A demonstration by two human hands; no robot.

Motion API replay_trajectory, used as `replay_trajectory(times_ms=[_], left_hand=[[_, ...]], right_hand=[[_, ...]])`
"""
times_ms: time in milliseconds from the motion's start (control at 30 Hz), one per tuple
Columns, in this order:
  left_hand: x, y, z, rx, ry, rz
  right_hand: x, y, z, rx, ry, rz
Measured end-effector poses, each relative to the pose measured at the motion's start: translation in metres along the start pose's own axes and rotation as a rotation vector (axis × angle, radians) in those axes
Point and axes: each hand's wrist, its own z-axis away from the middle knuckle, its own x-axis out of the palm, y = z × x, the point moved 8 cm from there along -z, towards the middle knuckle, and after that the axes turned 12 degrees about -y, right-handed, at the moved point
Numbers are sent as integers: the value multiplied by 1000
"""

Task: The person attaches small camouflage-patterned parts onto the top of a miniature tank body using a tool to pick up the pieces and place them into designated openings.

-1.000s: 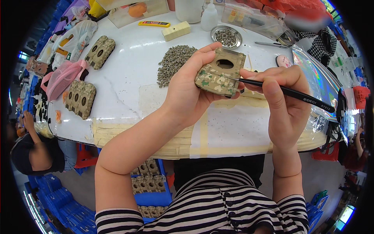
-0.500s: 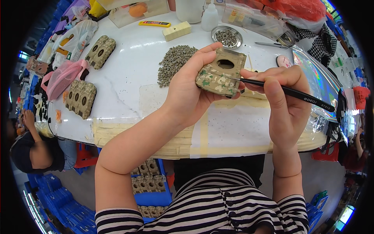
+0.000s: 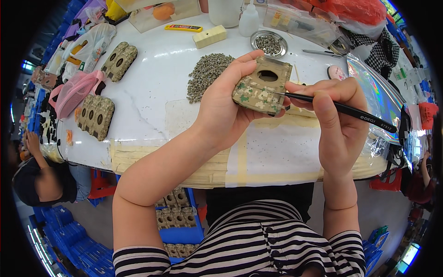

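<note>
A camouflage-patterned toy tank hull [image 3: 258,95] with a round hole in its top is gripped by my left hand [image 3: 224,94], fingers wrapped round its side and underneath. My right hand [image 3: 339,111] is closed on black tweezers [image 3: 350,111] with a pen-like grip. Their tips rest on or just over the hull's right part; whether something tiny sits between them is too small to tell. Behind my left hand lies a heap of small grey-brown parts [image 3: 207,74]. A round metal dish [image 3: 282,39] beyond the hull holds more of them.
Two camouflage hull pieces [image 3: 118,62] [image 3: 96,117] lie at the left near a pink mesh pouch [image 3: 76,94]. At the back are a cream block [image 3: 210,37], a yellow-cased tool [image 3: 183,28] and a white squeeze bottle [image 3: 248,21]. Another pair of tweezers [image 3: 321,52] lies right. A blue tray [image 3: 196,221] with hulls is below the table.
My hands, the hull and the tweezers stay almost exactly where they were. At the far left, another person's hand has shifted slightly.
</note>
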Motion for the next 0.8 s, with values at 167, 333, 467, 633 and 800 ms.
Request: replay_trajectory(times_ms=[167, 333, 467, 633, 800], left_hand=[[0, 0, 0, 4, 10, 1], [0, 0, 1, 2, 17, 5], [0, 1, 0, 5, 16, 3], [1, 0, 1, -1, 10, -1], [-1, 0, 1, 1, 27, 6]], right_hand=[[0, -1, 0, -3, -9, 26], [0, -1, 0, -3, -7, 25], [0, -1, 0, 3, 3, 13], [1, -1, -1, -6, -11, 6], [0, 0, -1, -2, -12, 1]])
